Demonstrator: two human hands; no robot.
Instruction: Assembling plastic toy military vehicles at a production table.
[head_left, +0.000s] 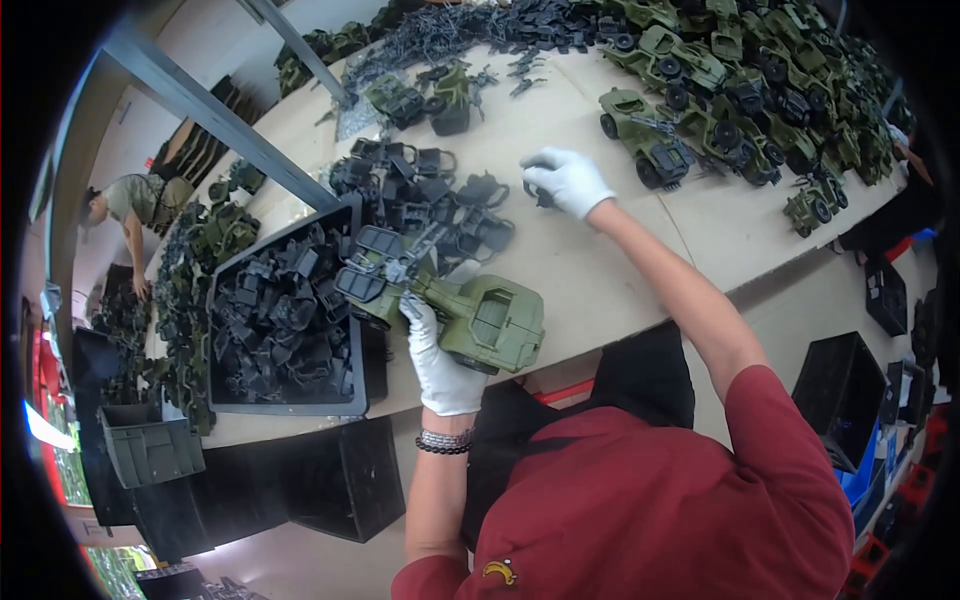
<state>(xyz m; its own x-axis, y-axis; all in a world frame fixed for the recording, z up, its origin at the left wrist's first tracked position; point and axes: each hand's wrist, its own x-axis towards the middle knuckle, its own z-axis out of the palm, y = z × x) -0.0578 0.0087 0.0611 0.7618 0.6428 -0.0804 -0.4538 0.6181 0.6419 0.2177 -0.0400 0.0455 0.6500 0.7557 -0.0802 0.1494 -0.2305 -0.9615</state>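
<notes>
Two gloved hands over a crowded table: one holds a green toy vehicle, the other a dark part.

At the far left, another person [150,200] leans in with an arm lowered toward dark parts. A grey crate [152,445] sits below, outside the table's left end. At the table's near edge, left of centre, stands a black bin [290,408] heaped with dark grey parts.

Just right of the bin, the wearer's left hand [438,365], white-gloved with bracelets at the wrist, grips the toy vehicle [505,320]. The vehicle is held over the near edge, its dark grey frame toward the bin and its green body toward the right. Behind it, a loose pile of dark grey parts [400,185] lies on the table [590,265].

Farther right, well in from the near edge, the right hand [572,182], also white-gloved, has its fingers closed on a small dark part [541,196]; whether that touches the tabletop, I cannot tell.

Beyond, a green vehicle with a dark frame [635,125] stands beside a large heap of similar vehicles [745,70] filling the far right corner.
</notes>
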